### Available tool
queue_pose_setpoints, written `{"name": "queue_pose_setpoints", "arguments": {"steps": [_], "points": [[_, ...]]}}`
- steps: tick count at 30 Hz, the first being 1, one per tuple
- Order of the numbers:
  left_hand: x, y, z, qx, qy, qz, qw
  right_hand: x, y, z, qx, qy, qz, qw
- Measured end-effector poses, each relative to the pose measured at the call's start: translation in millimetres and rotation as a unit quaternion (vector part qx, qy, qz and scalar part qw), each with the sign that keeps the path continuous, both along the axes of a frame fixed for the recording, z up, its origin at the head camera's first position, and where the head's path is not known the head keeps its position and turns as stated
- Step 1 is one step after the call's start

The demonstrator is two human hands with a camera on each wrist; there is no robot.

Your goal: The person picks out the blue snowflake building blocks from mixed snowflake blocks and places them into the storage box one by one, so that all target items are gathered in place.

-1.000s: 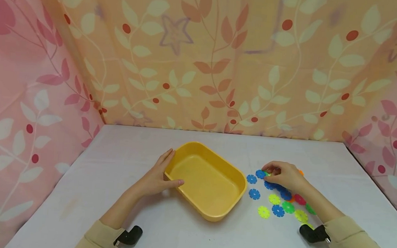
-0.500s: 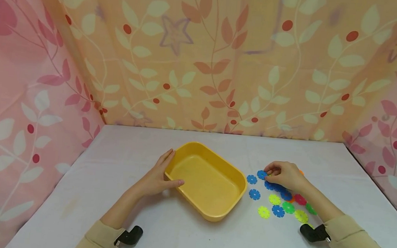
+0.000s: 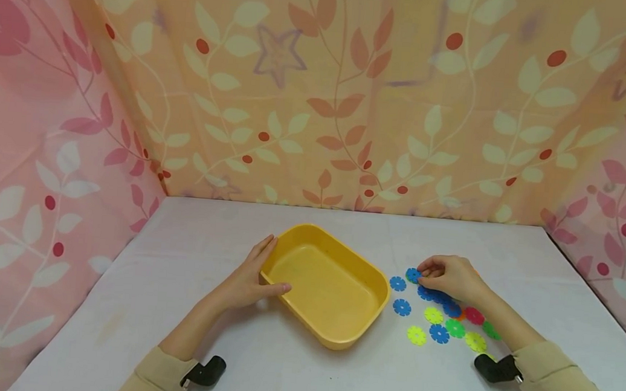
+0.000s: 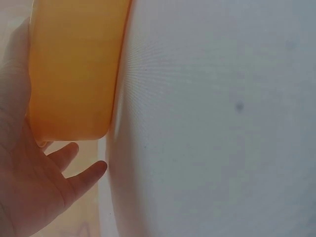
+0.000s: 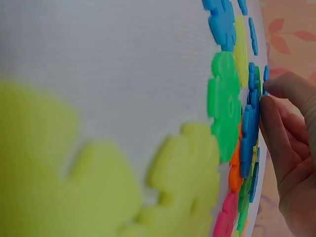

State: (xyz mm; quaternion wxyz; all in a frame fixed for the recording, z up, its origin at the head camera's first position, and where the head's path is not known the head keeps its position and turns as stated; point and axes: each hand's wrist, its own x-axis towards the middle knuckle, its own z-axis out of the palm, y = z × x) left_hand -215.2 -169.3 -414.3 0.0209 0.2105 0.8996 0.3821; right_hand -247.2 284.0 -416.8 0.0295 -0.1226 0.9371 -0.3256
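- beige sleeves [image 3: 572, 383] come in from the bottom, left and right; black mount [image 3: 499, 369] on each wrist.
- nearest discs right of tray [image 3: 333, 294], on white table [image 3: 289, 378]: yellow disc [image 3: 416, 335], blue disc [image 3: 439, 333], all flower-shaped.
- just past those: green disc [image 3: 455, 328], pink-red disc [image 3: 474, 316], more yellow, bits of orange.
- tray: yellow, upright, set slantwise mid-table, just beside the discs.
- left hand [image 3: 244, 284] grips tray's left end: thumb over rim onto the inside, fingers along outer wall. left wrist view: two fingertips stick out past tray's edge.
- right hand [image 3: 457, 278] over far part of the spread, thumb and forefinger pinching far blue disc [image 3: 412, 276] at its edge, other fingers curled in. more blue ones under the hand, partly covered.
- two loose blue ones between that and tray.
- back: cloth [image 3: 307, 128], peach, leaf print; pink at the sides.
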Motion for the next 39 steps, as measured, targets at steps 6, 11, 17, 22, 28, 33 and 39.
{"name": "queue_pose_setpoints", "arguments": {"steps": [6, 11, 17, 22, 28, 33, 39], "points": [[0.4, 0.1, 0.1, 0.000, -0.004, 0.003, 1.0000, 1.2, -6, 7.3, -0.049, -0.037, -0.018, 0.9979], [1.4, -0.3, 1.3, -0.003, -0.008, 0.006, 0.9999, 1.6, -37, 33.7, -0.143, -0.084, -0.017, 0.9861], [1.3, 0.6, 1.8, -0.005, -0.012, 0.008, 0.9999, -5.7, -99, 74.1, -0.195, -0.099, 0.035, 0.9753], [0.7, 0.6, 1.9, -0.008, -0.012, 0.010, 0.9998, -21.6, -158, 91.6, -0.199, -0.085, 0.089, 0.9722], [0.2, -0.3, 1.3, -0.002, -0.034, 0.011, 0.9993, -41.7, -213, 81.5, -0.147, -0.096, 0.187, 0.9666], [-0.5, 0.0, -1.1, 0.005, -0.031, 0.005, 0.9995, -54.6, -233, 61.2, -0.032, -0.101, 0.279, 0.9544], [0.2, -1.3, -0.7, 0.006, -0.025, 0.008, 0.9996, -61.0, -248, 45.0, 0.004, -0.120, 0.346, 0.9305]]}}
